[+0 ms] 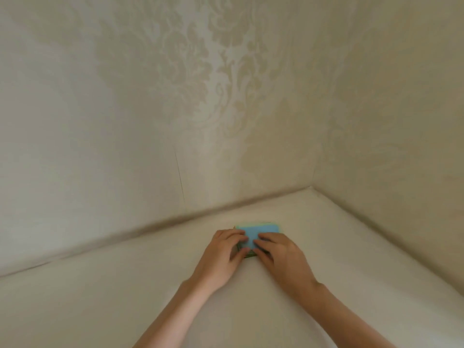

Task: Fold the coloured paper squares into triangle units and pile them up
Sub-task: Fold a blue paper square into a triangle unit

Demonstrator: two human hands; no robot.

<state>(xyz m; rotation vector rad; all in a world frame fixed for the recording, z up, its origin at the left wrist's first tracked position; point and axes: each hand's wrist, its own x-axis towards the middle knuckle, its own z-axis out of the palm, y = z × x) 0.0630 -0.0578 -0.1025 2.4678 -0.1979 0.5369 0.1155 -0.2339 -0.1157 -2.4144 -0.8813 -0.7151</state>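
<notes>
the left hand [227,249] lay on the left part of the blue paper [261,233], its fingers bent and pressing down on it, not clenched. the paper was on top of a small stack of paper [247,254] on the pale table [125,285] near the wall corner, its long side running left to right just beyond the fingertips. the right hand [278,254] pressed the right part in the same way, both hands equally near.
</notes>
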